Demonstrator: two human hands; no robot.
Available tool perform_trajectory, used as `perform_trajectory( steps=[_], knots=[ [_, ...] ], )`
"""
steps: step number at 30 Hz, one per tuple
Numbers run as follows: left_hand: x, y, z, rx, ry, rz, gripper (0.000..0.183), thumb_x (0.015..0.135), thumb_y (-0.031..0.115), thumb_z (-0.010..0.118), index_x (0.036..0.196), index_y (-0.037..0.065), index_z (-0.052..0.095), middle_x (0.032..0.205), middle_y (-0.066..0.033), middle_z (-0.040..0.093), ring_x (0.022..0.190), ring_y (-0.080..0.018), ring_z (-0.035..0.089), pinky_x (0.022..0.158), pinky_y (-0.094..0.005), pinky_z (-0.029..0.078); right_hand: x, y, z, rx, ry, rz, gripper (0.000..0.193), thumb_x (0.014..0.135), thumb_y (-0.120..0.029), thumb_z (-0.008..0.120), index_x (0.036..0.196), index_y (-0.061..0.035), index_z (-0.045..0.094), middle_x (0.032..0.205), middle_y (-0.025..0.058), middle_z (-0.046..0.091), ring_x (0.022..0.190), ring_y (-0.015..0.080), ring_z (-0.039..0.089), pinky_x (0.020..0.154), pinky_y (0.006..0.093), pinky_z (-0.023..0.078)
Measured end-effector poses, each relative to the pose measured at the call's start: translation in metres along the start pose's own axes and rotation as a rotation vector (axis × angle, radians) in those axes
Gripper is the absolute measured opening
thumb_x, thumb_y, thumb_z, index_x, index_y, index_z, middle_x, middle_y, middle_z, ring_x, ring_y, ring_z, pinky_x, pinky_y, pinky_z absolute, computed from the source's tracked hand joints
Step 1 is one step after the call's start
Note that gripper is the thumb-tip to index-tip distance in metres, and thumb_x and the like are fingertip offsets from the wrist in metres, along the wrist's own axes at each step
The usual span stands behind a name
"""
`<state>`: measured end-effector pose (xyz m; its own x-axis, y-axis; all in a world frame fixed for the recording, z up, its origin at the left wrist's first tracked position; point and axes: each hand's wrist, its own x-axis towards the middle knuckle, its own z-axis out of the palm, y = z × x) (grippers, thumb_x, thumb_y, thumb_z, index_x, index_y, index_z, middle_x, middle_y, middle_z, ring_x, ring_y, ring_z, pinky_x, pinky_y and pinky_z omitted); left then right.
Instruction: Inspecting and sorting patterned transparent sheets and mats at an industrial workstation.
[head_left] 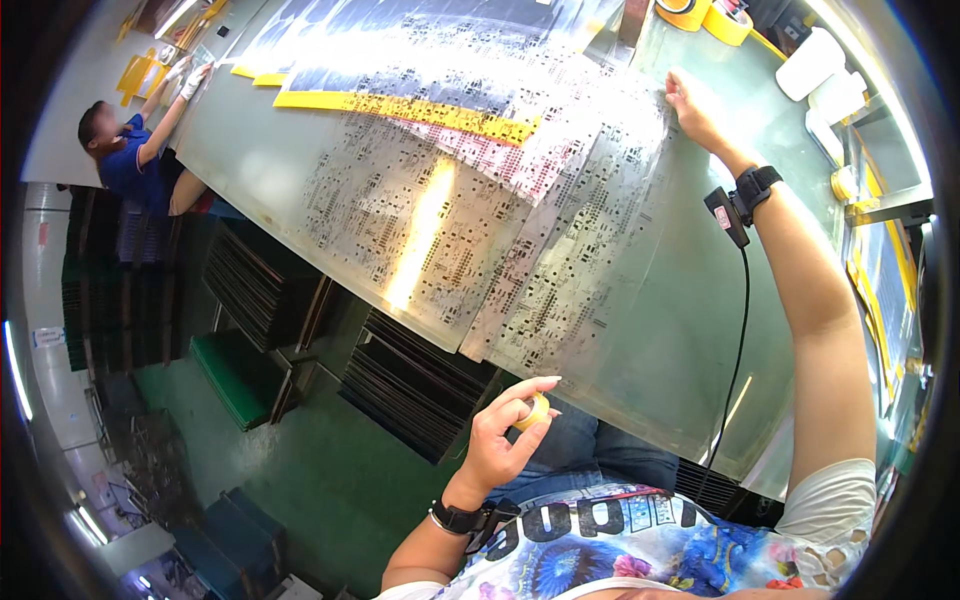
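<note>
My left hand (508, 430), in front of the table's near edge, is closed around a small roll of yellowish tape (533, 411). At the far right of the printed sheets, my right hand (692, 108) is curled with the fingertips pressed together; whatever is in them is too small to make out. Between my hands lies a clear film (570, 290) printed with dark circuit patterns, next to a similar patterned film (390, 220). A sheet with a pink pattern (490, 160) shows from under yellow-edged dark films (420, 112). Bright glare hides part of the stack.
Large yellow tape rolls (725, 22) stand at the table's far edge, near white containers (812, 65). A black cable (742, 330) runs down from my right wrist. At the far left, a co-worker in blue (130, 155) reaches over the table (235, 165). Racks of dark panels (405, 385) stand beneath.
</note>
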<state>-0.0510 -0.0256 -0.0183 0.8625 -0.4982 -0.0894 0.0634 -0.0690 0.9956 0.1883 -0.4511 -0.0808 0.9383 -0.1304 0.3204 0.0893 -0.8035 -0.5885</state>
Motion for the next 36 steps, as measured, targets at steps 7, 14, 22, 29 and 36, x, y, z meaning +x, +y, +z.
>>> perform_trajectory(
  steps=[7,14,22,29,36],
  knots=[
    [0.001,-0.001,0.000,-0.011,0.021,-0.015,0.022,0.083,-0.001,0.061,0.068,-0.002,0.045,0.119,-0.0236,0.057,0.084,-0.0192,0.065,0.076,-0.0324,0.055,0.002,-0.011,-0.008,-0.161,-0.082,0.011,0.012,0.089,-0.010,0.052,0.097,-0.0025,0.049,0.092,0.0157,0.058,0.087,0.0304,0.056,0.080,0.0373,0.044],
    [0.002,-0.006,0.001,-0.028,0.025,-0.045,0.022,0.083,-0.001,0.060,0.067,-0.002,0.045,0.120,-0.0236,0.057,0.084,-0.0182,0.064,0.076,-0.0321,0.055,0.001,-0.013,-0.009,-0.127,-0.024,-0.013,0.011,0.089,-0.010,0.052,0.096,-0.0033,0.049,0.088,0.0163,0.057,0.085,0.0311,0.056,0.077,0.0381,0.044],
    [0.000,-0.010,0.002,0.047,0.026,-0.037,0.017,0.085,0.004,0.058,0.070,-0.002,0.050,0.121,-0.0209,0.058,0.086,-0.0185,0.064,0.078,-0.0309,0.051,-0.031,-0.045,-0.016,-0.247,0.061,-0.134,0.028,0.085,-0.024,0.063,0.098,-0.0027,0.050,0.095,0.0178,0.057,0.085,0.0311,0.056,0.075,0.0390,0.045],
    [-0.008,-0.025,0.001,0.071,0.073,0.033,0.016,0.085,0.003,0.059,0.071,-0.004,0.053,0.122,-0.0198,0.057,0.086,-0.0174,0.064,0.076,-0.0276,0.051,-0.156,-0.197,0.018,-0.174,-0.405,-0.487,0.034,0.065,-0.031,0.075,0.078,-0.0079,0.054,0.084,0.0102,0.052,0.082,0.0296,0.054,0.070,0.0423,0.043],
    [-0.004,-0.005,0.014,0.207,0.258,-0.009,0.014,0.081,0.011,0.068,0.084,-0.003,0.064,0.112,-0.0148,0.059,0.072,-0.0146,0.059,0.061,-0.0244,0.046,-0.175,-0.240,0.008,-0.074,-0.715,-0.330,0.023,0.070,-0.030,0.072,0.074,-0.0121,0.058,0.089,0.0074,0.052,0.094,0.0264,0.051,0.080,0.0390,0.040]
  ],
)
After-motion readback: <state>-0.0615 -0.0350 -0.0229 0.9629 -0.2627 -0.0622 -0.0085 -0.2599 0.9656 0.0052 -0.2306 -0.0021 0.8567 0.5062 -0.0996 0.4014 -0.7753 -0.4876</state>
